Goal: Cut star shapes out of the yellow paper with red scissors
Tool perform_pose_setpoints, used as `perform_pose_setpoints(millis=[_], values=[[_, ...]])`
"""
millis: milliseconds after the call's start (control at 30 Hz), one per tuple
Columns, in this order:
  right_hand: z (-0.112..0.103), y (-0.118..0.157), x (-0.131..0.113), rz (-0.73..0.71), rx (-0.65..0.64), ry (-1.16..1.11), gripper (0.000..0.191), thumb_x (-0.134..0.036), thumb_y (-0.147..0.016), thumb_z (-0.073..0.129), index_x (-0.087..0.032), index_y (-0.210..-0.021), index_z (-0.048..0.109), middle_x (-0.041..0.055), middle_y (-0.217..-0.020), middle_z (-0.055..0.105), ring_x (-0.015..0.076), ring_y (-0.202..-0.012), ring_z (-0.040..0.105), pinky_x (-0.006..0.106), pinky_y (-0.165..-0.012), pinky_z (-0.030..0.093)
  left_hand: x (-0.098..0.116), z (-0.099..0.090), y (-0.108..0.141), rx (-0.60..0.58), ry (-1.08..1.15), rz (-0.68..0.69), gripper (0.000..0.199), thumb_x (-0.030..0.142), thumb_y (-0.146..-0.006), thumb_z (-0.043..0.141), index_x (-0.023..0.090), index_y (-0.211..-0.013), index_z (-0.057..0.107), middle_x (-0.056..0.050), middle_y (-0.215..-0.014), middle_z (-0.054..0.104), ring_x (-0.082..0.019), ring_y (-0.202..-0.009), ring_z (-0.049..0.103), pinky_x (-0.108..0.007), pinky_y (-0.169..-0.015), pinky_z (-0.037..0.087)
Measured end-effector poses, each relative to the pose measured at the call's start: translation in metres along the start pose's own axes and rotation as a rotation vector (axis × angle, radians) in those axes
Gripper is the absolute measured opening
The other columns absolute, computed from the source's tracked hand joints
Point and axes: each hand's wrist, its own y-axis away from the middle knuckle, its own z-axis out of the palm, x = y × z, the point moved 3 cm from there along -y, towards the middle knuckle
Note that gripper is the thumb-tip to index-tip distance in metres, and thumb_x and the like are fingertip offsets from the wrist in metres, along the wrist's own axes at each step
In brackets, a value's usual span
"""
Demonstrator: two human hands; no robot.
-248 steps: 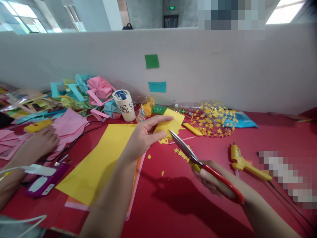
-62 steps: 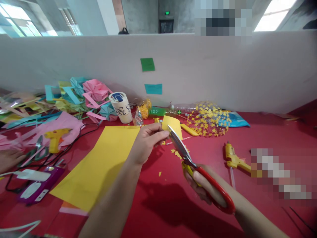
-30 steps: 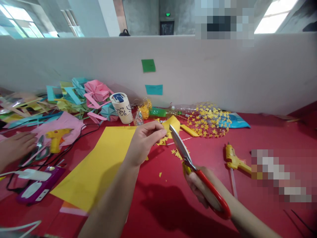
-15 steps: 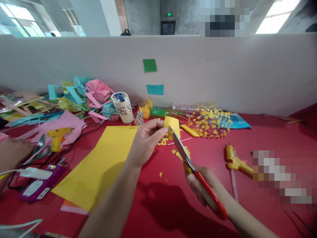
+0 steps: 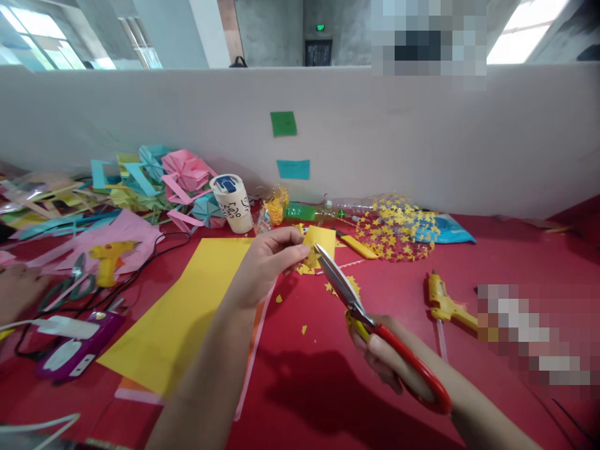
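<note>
Between thumb and fingers, my left hand (image 5: 274, 259) pinches a small piece of yellow paper (image 5: 320, 240). My right hand (image 5: 382, 356) is closed around the red handles of a pair of scissors (image 5: 341, 280). The blade tips point up and left, right at the paper by my left fingertips; whether they touch it I cannot tell. Behind and below, cut yellow stars (image 5: 344, 287) and small scraps lie on the red table (image 5: 300, 375). A large yellow sheet (image 5: 187, 300) lies under and left of my left forearm.
A yellow glue gun (image 5: 445, 300) lies at right, another glue gun (image 5: 109, 259) at left beside a purple power strip (image 5: 79, 350). A paper cup (image 5: 232, 203), a green bottle (image 5: 307, 211) and a star-covered clear bottle (image 5: 398, 228) stand or lie at the back. Another person's hand (image 5: 21, 290) is at far left.
My left hand has shifted slightly left and down with the yellow paper. My right hand and the scissors have moved a little down, the tips shifting left; the handles have swung right.
</note>
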Motion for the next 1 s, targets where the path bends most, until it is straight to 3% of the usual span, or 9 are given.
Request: perform_pose_setpoints(millis=[200,500,733,1000], values=[[-0.006,0.002,-0.008,0.044,-0.055,0.074,0.049,-0.064,-0.094,0.041,-0.021,-0.071,0.036,-0.0060,-0.058,0.039,0.0064,-0.043,0.038,0.018,-0.040,0.030,0.001,-0.007,0.001,-0.134,-0.042,-0.075,0.013,0.024,-0.074,0.067,0.018,-0.065,0.059,0.004,-0.061,0.045,-0.009,-0.054,0.034,-0.024,-0.052,0.027],[-0.011,0.004,-0.005,0.152,-0.028,0.157,0.055,-0.070,-0.089,0.042,-0.021,-0.066,0.037,-0.0065,-0.048,0.040,0.0057,-0.038,0.036,0.017,-0.035,0.025,0.000,-0.010,0.001,-0.177,-0.125,-0.074,0.015,0.023,-0.073,0.068,0.018,-0.064,0.058,0.004,-0.063,0.047,-0.010,-0.059,0.039,-0.024,-0.056,0.030],[-0.006,-0.004,-0.003,0.095,0.113,0.145,0.046,-0.060,-0.092,0.047,-0.023,-0.068,0.036,-0.0072,-0.050,0.041,0.0071,-0.034,0.039,0.018,-0.031,0.027,0.003,0.005,0.003,-0.187,-0.188,-0.132,0.021,0.034,-0.079,0.066,0.017,-0.066,0.064,0.003,-0.061,0.048,-0.009,-0.056,0.038,-0.024,-0.054,0.029],[-0.006,-0.007,-0.008,0.014,0.176,0.188,0.042,-0.057,-0.090,0.048,-0.023,-0.068,0.037,-0.0070,-0.048,0.042,0.0088,-0.036,0.038,0.022,-0.035,0.028,-0.003,0.009,0.000,0.013,-0.017,-0.071,0.014,0.032,-0.078,0.068,0.020,-0.072,0.070,0.004,-0.057,0.047,-0.008,-0.050,0.034,-0.024,-0.047,0.024]])
